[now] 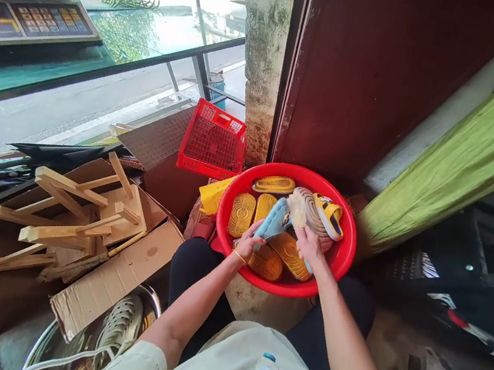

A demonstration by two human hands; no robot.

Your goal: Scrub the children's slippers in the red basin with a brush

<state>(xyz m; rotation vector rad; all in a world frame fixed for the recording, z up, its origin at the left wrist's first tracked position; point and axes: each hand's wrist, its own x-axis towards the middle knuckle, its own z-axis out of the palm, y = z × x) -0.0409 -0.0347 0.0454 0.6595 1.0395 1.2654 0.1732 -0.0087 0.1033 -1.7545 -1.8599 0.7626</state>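
My left hand (248, 242) is closed around a light blue shoe (275, 220), which it holds tilted above the red basin (347, 254). In my right hand (307, 247) is a brush with pale, cream bristles (297, 209); a bit of light blue shows under the hand, perhaps its handle. The bristles are at the blue shoe's upper edge. Below both hands, the basin holds several shoes with yellow-orange soles (242, 215) turned up. A yellow clog (330, 216) lies at the basin's right side, beside a larger beige ridged sole (313, 213).
A red plastic crate (214, 141) stands behind the basin. Wooden stools (79, 213) and cardboard (125, 278) are piled at left, above a metal bowl with a pale sneaker (121, 322). A dark red panel (367, 72) and green cloth (474, 142) stand beyond.
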